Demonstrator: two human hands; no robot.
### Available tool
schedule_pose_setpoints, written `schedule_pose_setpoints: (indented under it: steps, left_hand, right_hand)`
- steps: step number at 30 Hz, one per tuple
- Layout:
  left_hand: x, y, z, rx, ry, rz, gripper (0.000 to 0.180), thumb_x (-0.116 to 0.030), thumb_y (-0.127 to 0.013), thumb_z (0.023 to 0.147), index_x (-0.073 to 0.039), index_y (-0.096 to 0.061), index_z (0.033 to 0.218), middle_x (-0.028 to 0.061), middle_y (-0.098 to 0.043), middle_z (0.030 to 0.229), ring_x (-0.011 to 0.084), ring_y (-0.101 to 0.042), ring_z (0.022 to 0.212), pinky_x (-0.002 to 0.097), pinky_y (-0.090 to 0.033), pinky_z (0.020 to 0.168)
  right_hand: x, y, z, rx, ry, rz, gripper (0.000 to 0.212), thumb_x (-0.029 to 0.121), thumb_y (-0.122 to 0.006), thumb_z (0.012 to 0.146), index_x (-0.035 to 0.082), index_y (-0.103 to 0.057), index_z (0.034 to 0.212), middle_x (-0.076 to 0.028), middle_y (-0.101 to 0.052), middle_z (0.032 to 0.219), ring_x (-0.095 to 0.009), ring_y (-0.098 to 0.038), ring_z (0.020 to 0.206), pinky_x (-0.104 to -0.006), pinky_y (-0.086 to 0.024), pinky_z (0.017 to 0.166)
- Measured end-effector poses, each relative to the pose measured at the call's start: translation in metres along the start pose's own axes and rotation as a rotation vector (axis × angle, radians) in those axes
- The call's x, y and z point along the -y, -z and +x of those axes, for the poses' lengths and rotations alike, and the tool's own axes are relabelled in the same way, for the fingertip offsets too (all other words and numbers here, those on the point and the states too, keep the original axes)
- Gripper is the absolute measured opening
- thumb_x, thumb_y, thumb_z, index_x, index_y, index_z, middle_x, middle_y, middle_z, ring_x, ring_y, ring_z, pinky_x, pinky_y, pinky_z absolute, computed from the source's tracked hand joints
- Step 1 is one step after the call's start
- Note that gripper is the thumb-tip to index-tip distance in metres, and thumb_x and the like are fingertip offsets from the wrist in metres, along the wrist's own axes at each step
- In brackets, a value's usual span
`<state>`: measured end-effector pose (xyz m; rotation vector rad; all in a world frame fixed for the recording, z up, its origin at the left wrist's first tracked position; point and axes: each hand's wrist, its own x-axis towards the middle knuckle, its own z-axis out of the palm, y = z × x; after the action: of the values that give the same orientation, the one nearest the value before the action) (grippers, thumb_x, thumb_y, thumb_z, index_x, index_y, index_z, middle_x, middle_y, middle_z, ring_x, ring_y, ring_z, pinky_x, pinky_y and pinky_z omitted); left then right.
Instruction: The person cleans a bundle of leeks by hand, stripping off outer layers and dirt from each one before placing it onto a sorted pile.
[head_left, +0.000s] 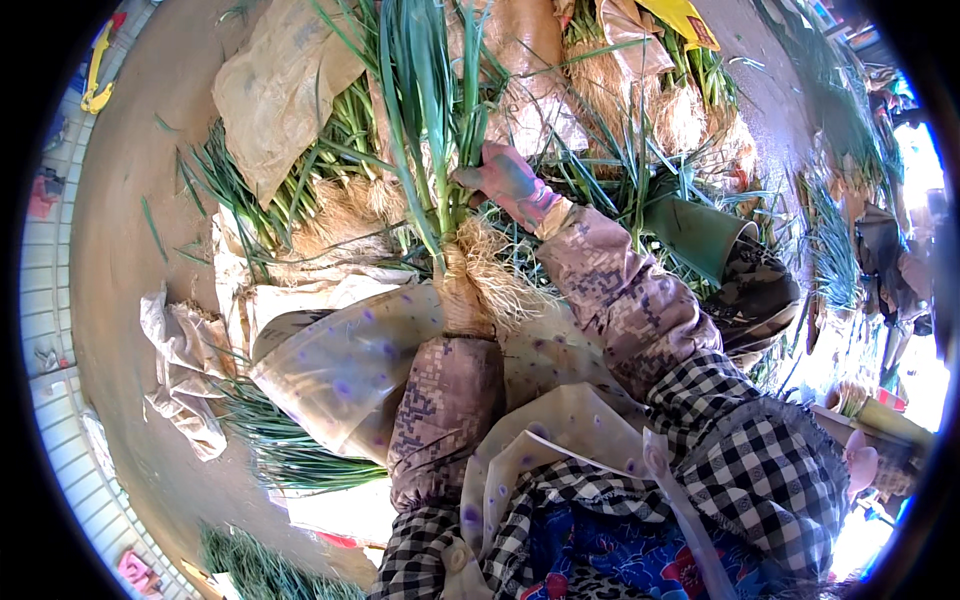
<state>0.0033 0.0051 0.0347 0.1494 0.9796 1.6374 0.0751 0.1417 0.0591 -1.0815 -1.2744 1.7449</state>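
Note:
A bunch of what looks like green garlic point(425, 110), with long flat leaves, pale stalks and stringy roots point(490, 275), stands upright in front of me. My right hand point(510, 188), in a stained pink and green glove, closes on the stalks from the right, its fingertips partly behind the leaves. Below, my left hand point(458, 285) is at the root end, with the roots draped beside and over it. Its fingers hardly show, but the base of the bunch rests in its grip. Camouflage oversleeves cover both my forearms. A clear spotted plastic apron point(345, 365) spreads over my lap.
Rooted green stalks lie in heaps ahead to the left point(325, 220) and right point(680, 120), partly under tan sacking point(285, 95). More greens point(300, 435) lie beside my left knee. A crumpled sack point(185, 370) is at left. A green boot point(695, 235) stands at right.

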Motion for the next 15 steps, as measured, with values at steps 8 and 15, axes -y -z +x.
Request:
schedule_pose_setpoints:
  steps: [8, 15]
  left_hand:
    - [0.019, -0.005, 0.012, -0.024, 0.056, 0.000, 0.032, -0.030, -0.041, 0.091, -0.001, -0.048, 0.103, 0.0091, -0.056, 0.084, 0.0183, -0.057, 0.069, 0.0293, -0.049, 0.058]
    - [0.045, 0.006, 0.031, -0.030, -0.139, 0.159, 0.026, -0.025, -0.049, 0.089, -0.001, -0.048, 0.097, 0.0046, -0.053, 0.076, 0.0115, -0.050, 0.063, 0.0233, -0.044, 0.052]
  right_hand:
    - [-0.076, 0.052, -0.022, 0.254, -0.170, 0.720, 0.028, 0.000, -0.054, 0.074, -0.003, -0.052, 0.102, -0.007, -0.058, 0.091, -0.017, -0.056, 0.077, -0.0296, -0.047, 0.066]
    - [-0.095, 0.051, -0.067, 0.002, 0.736, -0.662, 0.010, 0.001, -0.054, 0.068, 0.000, -0.052, 0.077, -0.010, -0.053, 0.074, -0.020, -0.056, 0.070, -0.0312, -0.043, 0.061]
